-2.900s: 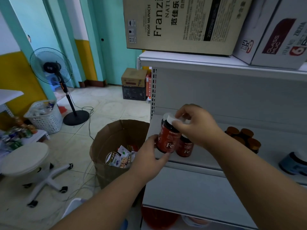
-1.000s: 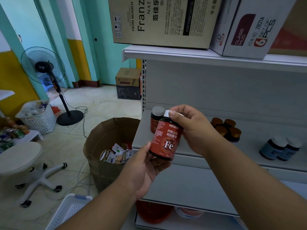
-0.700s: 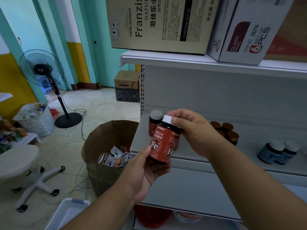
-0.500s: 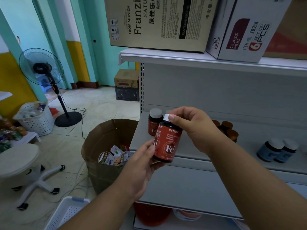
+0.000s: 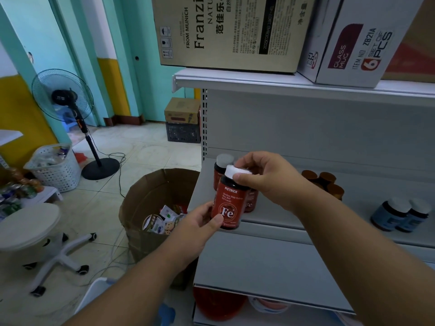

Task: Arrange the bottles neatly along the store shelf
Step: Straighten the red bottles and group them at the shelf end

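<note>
Head view: hands hold "PIETRICK Fe" bottle, seemingly upright.

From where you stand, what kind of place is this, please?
Most likely a small shop, perhaps its stockroom end. White metal store shelving carries grouped supplement bottles, like the red bottle both hands hold. Shipping cartons, one marked glass mug, sit on top, and a cardboard box of packets stands on the floor.

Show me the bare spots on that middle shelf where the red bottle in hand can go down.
Bare shelf lies between the red bottles at the left end and the brown-capped jars, and again between those jars and the blue bottles. The left end is crowded: the held bottle, both hands and the red bottles bunch there.
</note>
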